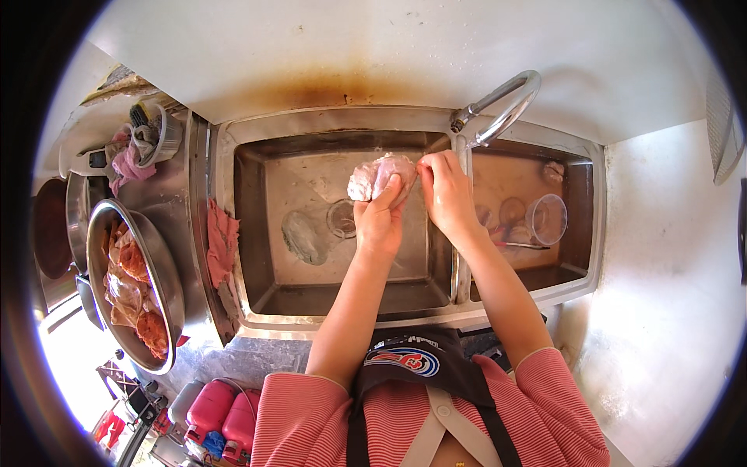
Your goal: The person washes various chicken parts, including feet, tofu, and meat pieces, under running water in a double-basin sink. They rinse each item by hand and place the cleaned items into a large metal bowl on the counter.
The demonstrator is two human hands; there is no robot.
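Note:
Over the left basin of a stainless steel sink (362, 274), my left hand (379, 219) grips a pale pink lump of raw meat (382, 175), thumb on top. My right hand (448, 190) is at the lump's right end, its thumb and forefinger pinched together there; whether something thin is between them cannot be told. Below, on the basin floor, lie a greyish-green translucent item (304, 236) and a round drain strainer (341, 219). The right basin holds brownish water with a clear plastic cup (547, 219), a red-handled tool (522, 246) and a small piece of meat (553, 172).
A curved chrome faucet (508, 111) rises behind the basin divider. On the left are a steel bowl (172, 292) of raw meat and reddish pieces, a pink cloth (222, 242), and a plastic basket (169, 137) with rags and a brush. Pink gas cylinders (210, 408) stand lower left.

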